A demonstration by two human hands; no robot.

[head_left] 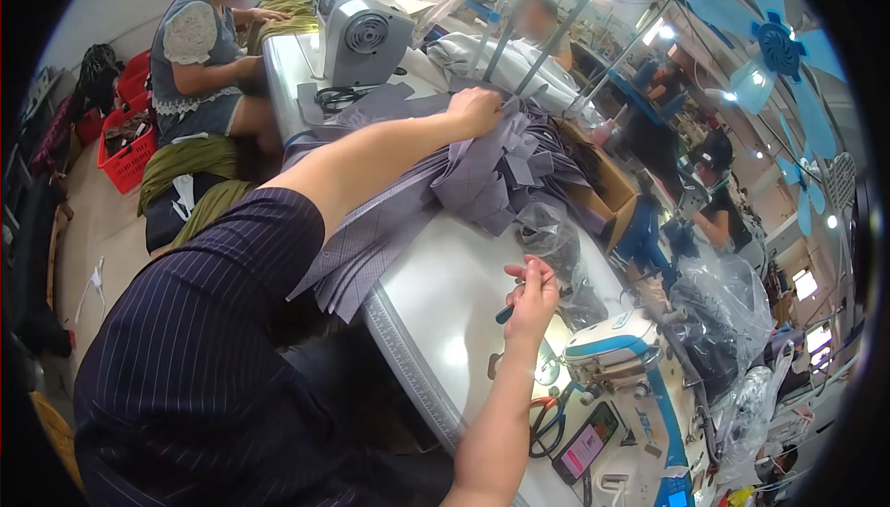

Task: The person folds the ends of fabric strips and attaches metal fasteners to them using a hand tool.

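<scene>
Along the near edge of the white table (431, 289), at left, the loose ends of the layered grey-purple fabric pieces (394, 215) splay out; their long axis runs from there obliquely up toward the far side. At that upper end is the left hand (477, 110), its arm stretched over the layers, its fingers bent down at the cloth; whether they pinch a ply or only press on it, I cannot tell. Most of the spread lies below and to the left of this hand, with a rumpled bunch just beneath it, so the left is clearly the nearer hand. Farther right, well apart from the cloth's upper end, the right hand (531, 298) is raised over bare tabletop, fingers curled around a small dark tool (504, 314) whose type is unclear. Clear plastic wrap (549, 234) lies just beyond it, between hand and box (607, 178).
</scene>
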